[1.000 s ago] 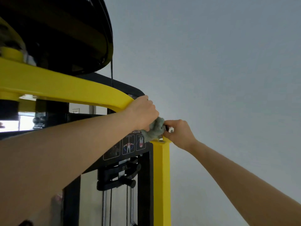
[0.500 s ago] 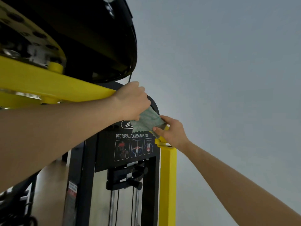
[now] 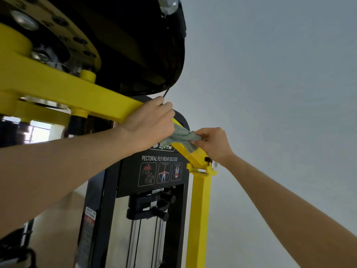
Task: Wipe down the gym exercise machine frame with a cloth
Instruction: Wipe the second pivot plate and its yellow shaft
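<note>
Machine frame (image 3: 77, 93), painted yellow, fills the left of the view as a broad beam running from the left edge toward the centre. There it meets a sloping brace (image 3: 195, 160) and an upright post (image 3: 199, 209) that drops to the bottom edge. A plain grey wall (image 3: 270, 74) takes up the right half behind everything. Above the beam hangs a large black cover (image 3: 144, 45), with a yellow perforated disc (image 3: 77, 35) to its left. Below the beam stands a black panel (image 3: 125, 171) lettered PECTORAL FLY/REAR DELTOID over three small exercise diagrams. Under the panel are a black selector bracket (image 3: 146, 207) and metal guide rods (image 3: 133, 244).

Two bare forearms reach up from the lower corners. The left grip (image 3: 150, 126) lies on the end of the beam with its fingers curled over the top edge, closed on one end of the cloth (image 3: 183, 137). The right grip (image 3: 212, 144) is just beside the brace, its thumb and fingertips pinching the cloth's other end. The cloth is grey-green and twisted like a rope. It stretches between the two grips and lies across the top of the brace, touching it. A thin black cable (image 3: 165, 93) drops from the cover's rim to just behind the left grip. A small black knob (image 3: 208, 159) sits at the post's head, just below the right wrist.
</note>
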`<action>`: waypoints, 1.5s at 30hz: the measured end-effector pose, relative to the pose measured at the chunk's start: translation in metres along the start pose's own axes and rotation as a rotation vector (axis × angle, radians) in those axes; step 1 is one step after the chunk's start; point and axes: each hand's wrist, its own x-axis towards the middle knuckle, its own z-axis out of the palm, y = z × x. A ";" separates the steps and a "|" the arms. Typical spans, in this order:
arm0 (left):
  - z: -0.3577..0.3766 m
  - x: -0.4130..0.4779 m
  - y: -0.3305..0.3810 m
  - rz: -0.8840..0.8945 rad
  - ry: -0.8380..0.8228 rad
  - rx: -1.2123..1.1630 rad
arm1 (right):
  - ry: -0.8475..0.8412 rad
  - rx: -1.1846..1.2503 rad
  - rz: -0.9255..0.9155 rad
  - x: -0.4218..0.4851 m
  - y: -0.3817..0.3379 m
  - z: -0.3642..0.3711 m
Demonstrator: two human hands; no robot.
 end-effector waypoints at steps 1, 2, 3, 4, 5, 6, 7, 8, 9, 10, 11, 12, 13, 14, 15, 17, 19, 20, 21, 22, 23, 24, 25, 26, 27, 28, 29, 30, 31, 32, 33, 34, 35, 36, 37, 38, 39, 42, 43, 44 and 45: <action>0.001 -0.001 0.004 0.014 0.032 -0.011 | -0.010 -0.030 -0.003 -0.001 0.000 -0.002; 0.002 -0.002 0.009 0.025 0.061 -0.022 | -0.026 -0.059 0.001 -0.002 0.000 -0.004; 0.003 -0.002 0.014 0.026 0.085 -0.043 | -0.044 -0.088 0.012 -0.005 0.000 -0.005; 0.004 -0.002 0.019 0.017 0.097 -0.067 | -0.060 -0.109 0.033 -0.008 0.002 -0.007; 0.006 -0.002 0.026 0.006 0.122 -0.099 | -0.068 -0.114 0.061 -0.013 0.003 -0.008; 0.007 -0.002 0.033 -0.013 0.142 -0.144 | -0.066 -0.106 0.091 -0.019 0.005 -0.010; 0.009 -0.002 0.041 -0.030 0.143 -0.195 | -0.057 -0.096 0.119 -0.026 0.008 -0.012; 0.015 -0.003 0.053 -0.055 0.125 -0.260 | -0.041 -0.087 0.141 -0.034 0.011 -0.015; 0.018 -0.004 0.065 -0.080 0.107 -0.349 | -0.027 -0.073 0.167 -0.043 0.015 -0.018; 0.017 -0.007 0.077 -0.124 0.084 -0.441 | -0.023 -0.056 0.198 -0.053 0.020 -0.022; 0.020 -0.010 0.092 -0.182 0.060 -0.568 | -0.033 -0.035 0.236 -0.065 0.025 -0.025; 0.021 -0.013 0.107 -0.260 0.020 -0.704 | -0.051 -0.015 0.278 -0.077 0.031 -0.027; 0.027 -0.016 0.124 -0.357 -0.053 -0.829 | -0.071 0.008 0.325 -0.088 0.037 -0.028; 0.030 -0.018 0.140 -0.454 -0.123 -0.955 | -0.084 0.029 0.380 -0.099 0.046 -0.027; 0.032 -0.018 0.155 -0.535 -0.158 -1.077 | -0.084 0.060 0.439 -0.107 0.054 -0.025; 0.035 -0.017 0.181 -0.686 -0.161 -1.294 | -0.062 0.142 0.558 -0.121 0.070 -0.019; 0.034 -0.012 0.202 -0.767 -0.178 -1.479 | -0.033 0.233 0.655 -0.130 0.087 -0.013; 0.033 -0.009 0.209 -0.799 -0.191 -1.546 | -0.013 0.264 0.680 -0.133 0.094 -0.010; 0.032 -0.005 0.214 -0.833 -0.192 -1.593 | 0.022 0.279 0.690 -0.134 0.101 -0.008; 0.031 -0.001 0.218 -0.879 -0.178 -1.618 | 0.073 0.281 0.690 -0.134 0.106 -0.007; 0.033 0.004 0.223 -0.934 -0.166 -1.647 | 0.129 0.276 0.684 -0.133 0.110 -0.006; 0.034 0.009 0.227 -1.000 -0.159 -1.670 | 0.175 0.270 0.681 -0.131 0.113 -0.006; 0.037 0.014 0.231 -1.069 -0.162 -1.696 | 0.209 0.272 0.677 -0.129 0.116 -0.006; 0.041 0.019 0.237 -1.137 -0.162 -1.722 | 0.234 0.279 0.669 -0.126 0.118 -0.005; 0.043 0.024 0.242 -1.198 -0.167 -1.750 | 0.257 0.298 0.661 -0.122 0.121 -0.004; 0.047 0.028 0.247 -1.249 -0.169 -1.778 | 0.274 0.326 0.651 -0.119 0.124 -0.001; 0.052 0.033 0.253 -1.299 -0.162 -1.815 | 0.283 0.359 0.645 -0.116 0.126 0.003; 0.056 0.037 0.260 -1.346 -0.151 -1.857 | 0.278 0.391 0.645 -0.113 0.127 0.007; 0.059 0.041 0.265 -1.392 -0.143 -1.896 | 0.267 0.430 0.645 -0.110 0.129 0.012; 0.061 0.045 0.270 -1.427 -0.123 -1.925 | 0.260 0.474 0.646 -0.106 0.130 0.018; 0.064 0.048 0.275 -1.459 -0.097 -1.956 | 0.262 0.528 0.653 -0.103 0.133 0.025; 0.065 0.050 0.279 -1.480 -0.060 -1.990 | 0.274 0.579 0.660 -0.101 0.135 0.030; 0.067 0.051 0.283 -1.493 -0.027 -2.015 | 0.291 0.618 0.667 -0.100 0.136 0.036; 0.067 0.050 0.286 -1.487 -0.004 -2.027 | 0.307 0.636 0.666 -0.100 0.139 0.041; 0.068 0.050 0.288 -1.473 0.012 -2.026 | 0.323 0.636 0.656 -0.099 0.143 0.045; 0.069 0.049 0.290 -1.456 0.030 -2.017 | 0.324 0.612 0.633 -0.100 0.146 0.048; 0.071 0.048 0.292 -1.444 0.048 -2.012 | 0.310 0.590 0.602 -0.101 0.150 0.051; 0.076 0.042 0.298 -1.423 0.068 -2.019 | 0.223 0.580 0.535 -0.107 0.161 0.054; 0.079 0.039 0.300 -1.404 0.056 -2.015 | 0.195 0.612 0.542 -0.110 0.163 0.054; 0.082 0.035 0.303 -1.379 0.041 -2.019 | 0.167 0.660 0.552 -0.114 0.163 0.053; 0.084 0.031 0.306 -1.348 0.034 -2.034 | 0.138 0.707 0.557 -0.118 0.164 0.052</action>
